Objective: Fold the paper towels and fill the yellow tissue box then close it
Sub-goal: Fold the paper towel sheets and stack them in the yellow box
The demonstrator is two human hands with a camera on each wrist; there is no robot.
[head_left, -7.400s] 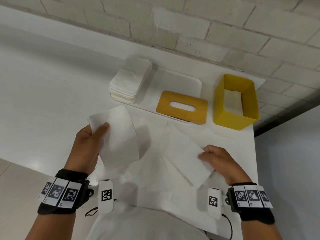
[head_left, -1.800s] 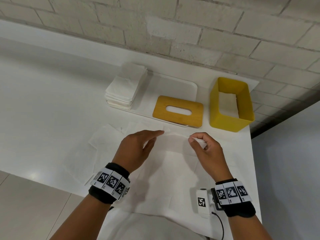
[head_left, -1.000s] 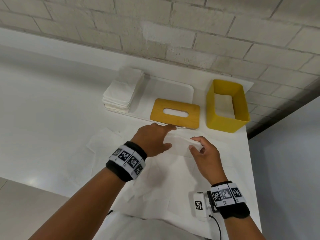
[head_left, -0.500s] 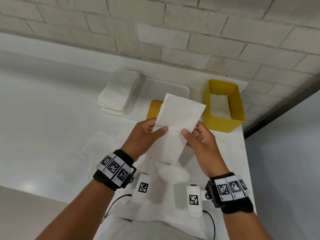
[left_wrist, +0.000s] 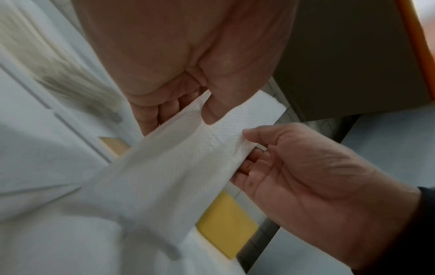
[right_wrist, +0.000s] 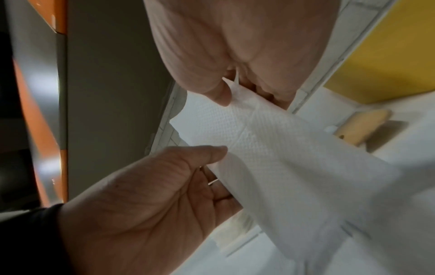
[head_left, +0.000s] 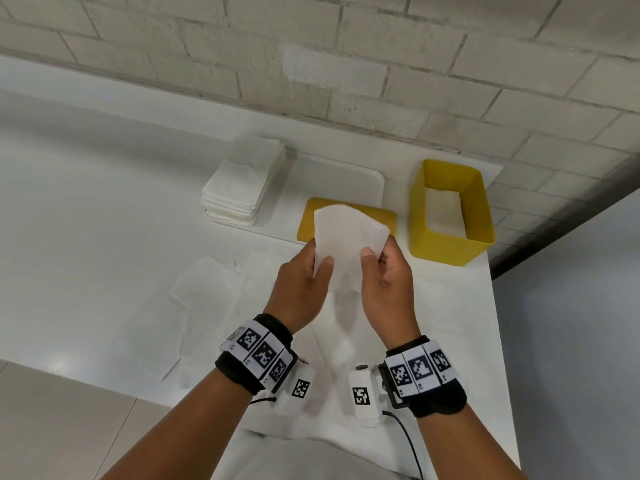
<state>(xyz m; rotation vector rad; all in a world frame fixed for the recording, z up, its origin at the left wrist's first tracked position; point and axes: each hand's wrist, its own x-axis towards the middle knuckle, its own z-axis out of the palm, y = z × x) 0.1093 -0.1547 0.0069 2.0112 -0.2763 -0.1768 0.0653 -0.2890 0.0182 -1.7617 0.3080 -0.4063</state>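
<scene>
Holding a folded paper towel point(head_left: 346, 244) up off the table w/ both hands, thumbs in front, fingers behind. Left hand point(head_left: 301, 285) pinching the left edge, right hand point(head_left: 386, 282) pinching the right edge; wrist cams backing that up, thumb pad pressing the sheet on each side. Towel standing roughly upright, long axis running away from the body, top corners fanning a bit so prob more than one layer.

Lying flat underneath, closer in: more loose sheets point(head_left: 214, 289) spread over the table point(head_left: 86, 237), not folded yet afaict.

Key thing for the next move imo: yellow box point(head_left: 450, 216) sitting ahead and to the right of the towel, open top, long axis also pointing away, so roughly lining up w/ the towel already. Right hand being the nearer one.

Further back: wooden lid point(head_left: 389, 220) lying flat between tray and box, mostly hiding behind the held towel, slot not visible. Stack of folded towels point(head_left: 242, 188) sitting on the left end of a white tray point(head_left: 346, 178).

Something white showing inside the box, level hard to judge. Wrist views blurry toward the edges.
</scene>
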